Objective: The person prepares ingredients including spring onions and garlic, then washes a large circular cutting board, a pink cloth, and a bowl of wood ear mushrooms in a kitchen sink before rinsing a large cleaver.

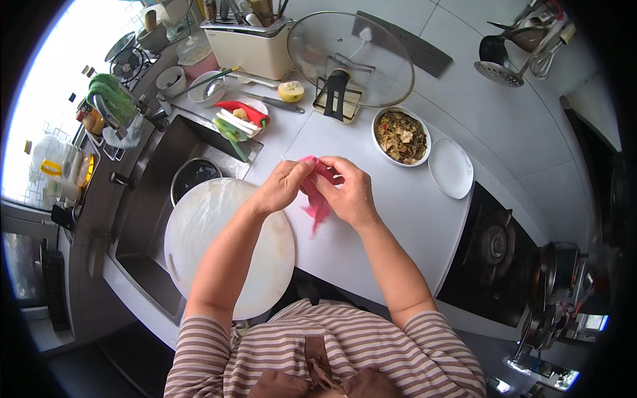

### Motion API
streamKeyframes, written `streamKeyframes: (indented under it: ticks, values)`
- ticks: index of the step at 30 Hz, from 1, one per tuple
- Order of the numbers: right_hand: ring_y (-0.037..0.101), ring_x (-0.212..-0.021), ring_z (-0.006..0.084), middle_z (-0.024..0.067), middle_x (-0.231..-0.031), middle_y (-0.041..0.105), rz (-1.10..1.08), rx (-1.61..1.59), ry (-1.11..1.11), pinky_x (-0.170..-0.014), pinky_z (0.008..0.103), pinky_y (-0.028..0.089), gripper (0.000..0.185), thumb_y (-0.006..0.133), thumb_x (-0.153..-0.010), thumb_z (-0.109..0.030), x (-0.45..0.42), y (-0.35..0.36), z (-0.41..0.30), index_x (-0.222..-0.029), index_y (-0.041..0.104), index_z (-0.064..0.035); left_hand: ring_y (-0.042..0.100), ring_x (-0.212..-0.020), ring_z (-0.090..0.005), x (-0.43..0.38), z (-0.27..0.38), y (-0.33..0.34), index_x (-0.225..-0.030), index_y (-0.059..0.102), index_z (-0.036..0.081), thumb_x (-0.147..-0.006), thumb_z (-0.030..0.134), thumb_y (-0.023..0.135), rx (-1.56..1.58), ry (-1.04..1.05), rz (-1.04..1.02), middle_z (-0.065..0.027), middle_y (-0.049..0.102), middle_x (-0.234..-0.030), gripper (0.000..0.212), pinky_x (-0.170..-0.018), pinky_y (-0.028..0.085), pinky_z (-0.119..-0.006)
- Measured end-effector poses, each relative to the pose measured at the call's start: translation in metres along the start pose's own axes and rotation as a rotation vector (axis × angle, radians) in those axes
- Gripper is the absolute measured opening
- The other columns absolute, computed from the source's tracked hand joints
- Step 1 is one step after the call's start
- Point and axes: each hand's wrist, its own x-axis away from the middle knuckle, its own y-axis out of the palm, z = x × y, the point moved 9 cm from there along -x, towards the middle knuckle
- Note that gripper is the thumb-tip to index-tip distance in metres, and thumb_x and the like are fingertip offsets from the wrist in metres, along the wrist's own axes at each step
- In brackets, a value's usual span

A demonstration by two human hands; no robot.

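My left hand point(282, 186) and my right hand point(351, 191) meet over the white counter, both pinching a crumpled pink cloth point(316, 201). Its lower end hangs loose and looks blurred; whether it is woven or plastic I cannot tell. Under my left forearm lies a round white cutting board point(268, 258), which overlaps the edge of the steel sink point(149, 214). Beyond my hands, to the right, stands a white bowl point(402, 137) of cooked shredded food, with a white plate point(451, 167) beside it.
A plate holds a red chili pepper point(244, 110) and scallions point(234, 132). Behind are a halved apple point(291, 91), a ladle point(259, 95) and a glass lid point(308, 49) leaning on a stand. A dark pot point(194, 176) sits in the sink. The stove point(492, 248) is at right.
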Motion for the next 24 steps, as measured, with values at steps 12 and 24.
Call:
streamKeyframes:
  ticks: [12, 24]
  values:
    - [0.051, -0.076, 0.0118, 0.0016, -0.081, 0.057, 0.381, -0.741, 0.485, -0.071, 0.0260, 0.039, 0.016, 0.048, -0.083, -0.022, -0.014, -0.063, 0.128, -0.084, 0.056, -0.0083, 0.056, -0.067, -0.0103, -0.003, -0.016, -0.080, -0.092, 0.058, -0.005, -0.087, 0.017, 0.049, -0.124, 0.061, 0.355, -0.0048, 0.061, -0.074, 0.024, -0.063, 0.046, -0.025]
    - [0.053, -0.072, 0.0166, 0.0056, -0.082, 0.056, -0.101, 0.271, 0.042, -0.068, 0.0306, 0.045, 0.028, 0.065, -0.074, -0.023, 0.015, -0.038, 0.118, -0.092, 0.051, -0.0052, 0.056, -0.069, -0.0235, 0.043, -0.038, -0.026, -0.081, 0.059, 0.003, -0.073, 0.000, 0.055, -0.771, 0.128, 0.046, -0.0101, 0.056, -0.078, 0.010, -0.056, 0.046, -0.031]
